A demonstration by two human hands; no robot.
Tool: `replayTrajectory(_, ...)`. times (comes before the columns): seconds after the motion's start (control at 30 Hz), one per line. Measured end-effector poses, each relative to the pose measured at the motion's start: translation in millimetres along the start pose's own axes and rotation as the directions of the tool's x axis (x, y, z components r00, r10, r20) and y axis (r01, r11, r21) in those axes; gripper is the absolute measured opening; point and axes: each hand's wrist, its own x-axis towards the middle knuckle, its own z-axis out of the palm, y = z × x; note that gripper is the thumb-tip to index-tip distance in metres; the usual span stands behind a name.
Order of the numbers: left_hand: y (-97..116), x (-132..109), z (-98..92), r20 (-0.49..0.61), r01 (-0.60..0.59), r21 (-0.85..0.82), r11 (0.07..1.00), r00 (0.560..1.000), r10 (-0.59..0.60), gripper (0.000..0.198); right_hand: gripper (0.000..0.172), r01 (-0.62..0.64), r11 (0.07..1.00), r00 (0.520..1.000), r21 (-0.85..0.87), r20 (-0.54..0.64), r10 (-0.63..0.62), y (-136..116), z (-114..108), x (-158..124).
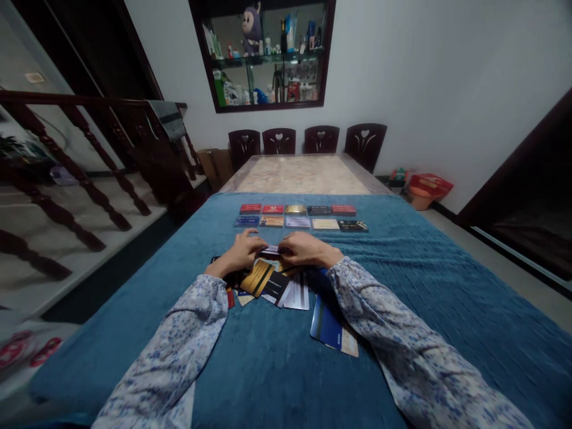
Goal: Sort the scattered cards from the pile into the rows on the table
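A light purple card [270, 249], perhaps a small stack, is held level by its two ends. My left hand [243, 251] pinches its left end, with one finger lifted away. Curled round the right end is my right hand [306, 249], its fingertips partly hidden. Loose cards lie in an overlapping pile below both hands, among them a gold card [257, 277], a black card [276, 286] and a silver card [297, 294]. A blue card [325, 322] lies over a beige card [350, 344] beside my right forearm. My wrists cover part of the pile.
Beyond my hands, cards sit in two rows, including a red card [273, 210], an orange card [271, 221] and a black card [353, 226]. A blue cloth [250, 375] covers the near part of the table [304, 173]. Chairs [322, 140] stand at the far end.
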Motion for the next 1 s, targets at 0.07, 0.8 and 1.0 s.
replayTrajectory(0.07, -2.4, -0.2, -0.7, -0.027, 0.023, -0.029, 0.999, 0.999, -0.024, 0.04, 0.026, -0.004, 1.0, 1.0, 0.009, -0.019, 0.004, 2.8, -0.9, -0.6)
replayTrajectory(0.8, 2.0, 6.3, 14.7, -0.31, 0.026, -0.155, 0.988, 0.948, -0.074, 0.032, 0.038, -0.214, 0.97, 0.948, 0.113, -0.214, 0.234, 8.6, 17.7, 2.5)
replayTrajectory(1.0, 5.5, 8.2, 18.9, -0.352, 0.078, -0.129, 0.989, 0.929, -0.119, 0.036, 0.041, -0.296, 0.948, 0.922, 0.119, -0.225, 0.316, 4.9, 23.2, 2.5)
